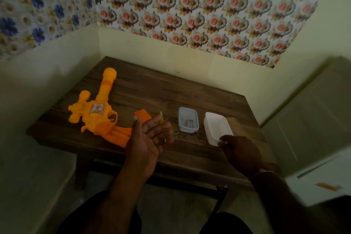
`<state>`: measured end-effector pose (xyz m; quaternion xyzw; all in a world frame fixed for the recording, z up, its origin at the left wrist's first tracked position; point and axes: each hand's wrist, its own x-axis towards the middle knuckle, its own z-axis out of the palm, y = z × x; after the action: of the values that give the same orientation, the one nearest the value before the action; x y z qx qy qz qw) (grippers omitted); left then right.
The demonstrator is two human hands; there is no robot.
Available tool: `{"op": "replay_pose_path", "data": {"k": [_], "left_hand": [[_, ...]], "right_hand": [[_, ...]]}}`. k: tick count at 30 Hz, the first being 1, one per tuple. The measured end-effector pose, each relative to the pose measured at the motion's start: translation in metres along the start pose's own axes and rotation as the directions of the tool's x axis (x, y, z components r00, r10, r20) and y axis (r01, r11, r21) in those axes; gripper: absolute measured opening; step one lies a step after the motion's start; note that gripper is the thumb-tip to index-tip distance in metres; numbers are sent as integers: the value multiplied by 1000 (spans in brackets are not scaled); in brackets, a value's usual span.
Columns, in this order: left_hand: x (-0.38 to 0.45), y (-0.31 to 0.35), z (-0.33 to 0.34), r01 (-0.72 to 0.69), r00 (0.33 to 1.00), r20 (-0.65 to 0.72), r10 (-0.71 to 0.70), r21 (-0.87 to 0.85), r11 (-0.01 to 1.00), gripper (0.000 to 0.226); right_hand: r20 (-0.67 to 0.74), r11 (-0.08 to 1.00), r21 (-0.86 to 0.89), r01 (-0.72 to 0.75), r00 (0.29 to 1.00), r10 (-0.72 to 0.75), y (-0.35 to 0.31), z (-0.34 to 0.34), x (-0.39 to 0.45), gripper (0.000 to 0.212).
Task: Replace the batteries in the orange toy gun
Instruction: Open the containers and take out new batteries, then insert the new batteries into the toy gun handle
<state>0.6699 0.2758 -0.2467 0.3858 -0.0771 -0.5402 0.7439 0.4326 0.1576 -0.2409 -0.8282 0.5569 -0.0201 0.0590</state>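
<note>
On the wooden table the gun lies at the left, its grip compartment seemingly open and a loose orange cover beside it. The left hand hovers palm-up, fingers spread, holding nothing clear. The right hand pinches something small at the white tub's near rim; what it is I cannot tell. Batteries sit in the clear box. Likely old cells are out; next, fetch fresh ones and seat them correctly.
</note>
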Motion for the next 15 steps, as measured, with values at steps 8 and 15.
{"op": "replay_pose_path", "data": {"k": [8, 15], "left_hand": [[6, -2, -3, -42, 999, 16, 42, 31, 999, 67], [5, 16, 1, -191, 974, -111, 197, 62, 980, 53]], "right_hand": [[17, 999, -52, -16, 1000, 17, 0, 0, 17, 36], [-105, 988, 127, 83, 992, -69, -67, -21, -9, 48]]}}
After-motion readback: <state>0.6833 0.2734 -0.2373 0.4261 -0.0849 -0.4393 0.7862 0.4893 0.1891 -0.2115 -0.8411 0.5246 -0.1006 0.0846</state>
